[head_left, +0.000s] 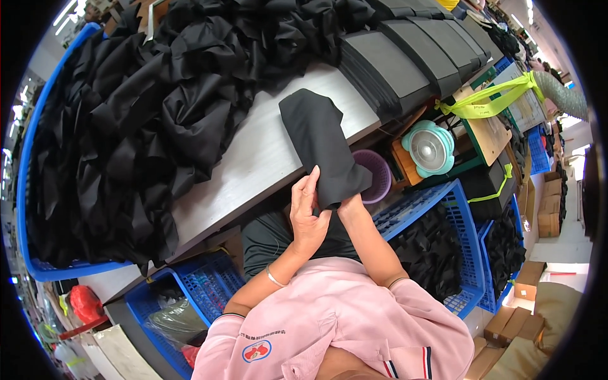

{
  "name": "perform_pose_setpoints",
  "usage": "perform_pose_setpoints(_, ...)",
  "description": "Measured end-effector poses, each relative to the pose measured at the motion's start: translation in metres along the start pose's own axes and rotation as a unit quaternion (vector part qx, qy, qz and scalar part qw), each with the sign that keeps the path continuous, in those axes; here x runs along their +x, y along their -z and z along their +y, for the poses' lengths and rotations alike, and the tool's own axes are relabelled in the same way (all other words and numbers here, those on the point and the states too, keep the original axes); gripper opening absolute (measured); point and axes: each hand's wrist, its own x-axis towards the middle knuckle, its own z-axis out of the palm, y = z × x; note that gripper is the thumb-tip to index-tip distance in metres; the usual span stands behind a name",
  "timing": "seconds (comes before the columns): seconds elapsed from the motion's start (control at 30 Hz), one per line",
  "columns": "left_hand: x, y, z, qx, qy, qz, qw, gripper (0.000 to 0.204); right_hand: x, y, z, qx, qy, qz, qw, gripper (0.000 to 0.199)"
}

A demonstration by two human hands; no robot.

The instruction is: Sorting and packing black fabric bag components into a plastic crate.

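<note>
A long folded piece of black fabric (322, 142) stands out in front of me, its far end over the grey tabletop. My left hand (308, 214) holds the near left edge of it, fingers along the cloth and thumb at the lower corner. My right hand (350, 202) goes in under or inside the near right end of the same fabric. Only its wrist and base show, and the cloth hides its fingers. Left of the fabric, a large heap of loose black fabric pieces (126, 107) spreads over a blue crate and the table.
Flat black stacks (396, 60) line the table's far right side. Below them are a purple basket (372, 176) and a turquoise fan (429, 147). Blue crates (467, 244) with black pieces stand at my right; another blue crate (206, 282) is under the table edge (237, 212) at left.
</note>
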Motion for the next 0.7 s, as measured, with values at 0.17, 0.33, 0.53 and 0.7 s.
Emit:
perform_pose_setpoints(0.17, 0.000, 0.011, -0.001, -0.048, -0.050, -0.026, 0.997, 0.082, -0.002, -0.010, -0.007, 0.022, 0.029, 0.012, 0.999, 0.040)
perform_pose_setpoints(0.33, 0.001, 0.015, -0.018, -0.073, 0.067, 0.006, 0.995, 0.059, 0.009, 0.002, 0.012, -0.215, 0.188, 0.034, 0.958, 0.045)
perform_pose_setpoints(0.53, 0.007, 0.036, -0.062, -0.203, 0.196, 0.093, 0.955, 0.039, 0.009, -0.005, -0.017, -0.233, -0.027, -0.126, 0.964, 0.037)
perform_pose_setpoints(0.7, -0.002, 0.008, -0.083, -0.345, 0.340, 0.113, 0.868, 0.032, 0.016, -0.012, 0.031, -0.806, 0.273, 0.004, 0.525, 0.028)
